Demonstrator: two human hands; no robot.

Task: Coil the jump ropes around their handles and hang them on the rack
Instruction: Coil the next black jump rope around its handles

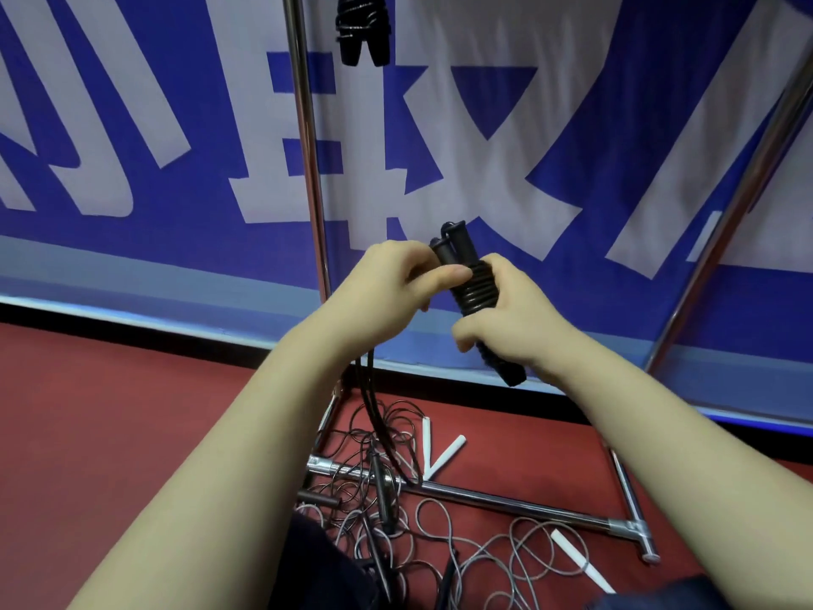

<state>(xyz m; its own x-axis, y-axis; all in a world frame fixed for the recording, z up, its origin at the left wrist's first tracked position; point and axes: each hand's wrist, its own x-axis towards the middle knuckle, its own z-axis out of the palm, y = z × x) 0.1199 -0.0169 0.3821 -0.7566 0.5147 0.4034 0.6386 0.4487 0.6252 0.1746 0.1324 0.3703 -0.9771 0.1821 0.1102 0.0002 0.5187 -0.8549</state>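
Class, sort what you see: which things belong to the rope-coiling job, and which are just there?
Job: half-coiled black rope, left hand, right hand, hung rope, rack pole, tangled ropes.
Just there: blue banner, red floor.

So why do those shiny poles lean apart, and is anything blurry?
Head view: the wide-angle lens tilts the rack poles outward; light glints along their chrome; the left hand, right hand and the jump rope they hold look slightly soft.

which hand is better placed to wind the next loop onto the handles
Left. The right hand grips the handles and coil, so it is busy; the loose rope hangs from the left hand, beside the coil.
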